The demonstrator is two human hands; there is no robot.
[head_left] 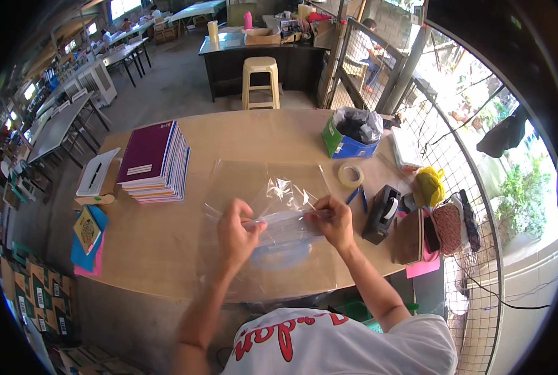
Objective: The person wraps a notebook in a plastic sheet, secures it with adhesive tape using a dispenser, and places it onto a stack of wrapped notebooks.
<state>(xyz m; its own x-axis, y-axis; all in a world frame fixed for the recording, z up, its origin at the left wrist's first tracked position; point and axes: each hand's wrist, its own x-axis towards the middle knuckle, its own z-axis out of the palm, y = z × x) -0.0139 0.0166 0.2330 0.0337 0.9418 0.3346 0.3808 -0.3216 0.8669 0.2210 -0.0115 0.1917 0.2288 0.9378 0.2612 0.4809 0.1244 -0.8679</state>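
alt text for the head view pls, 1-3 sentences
A person's left hand and right hand pinch a clear plastic sheet over a wooden table. A stack of notebooks lies to the left; a tape dispenser and tape roll to the right.

The clear, glossy plastic cover sheet (pixel 273 206) lies over the tan wooden table (pixel 166 244). At ten o'clock from it, the stack of notebooks (pixel 154 161) has a maroon top cover and multicoloured edges. At one o'clock, the green-and-blue cardboard box (pixel 346 145) holds grey plastic. At three o'clock stand the black tape dispenser (pixel 382 214) and the cream tape roll (pixel 350 175); the yellow bag (pixel 430 185) is beyond.
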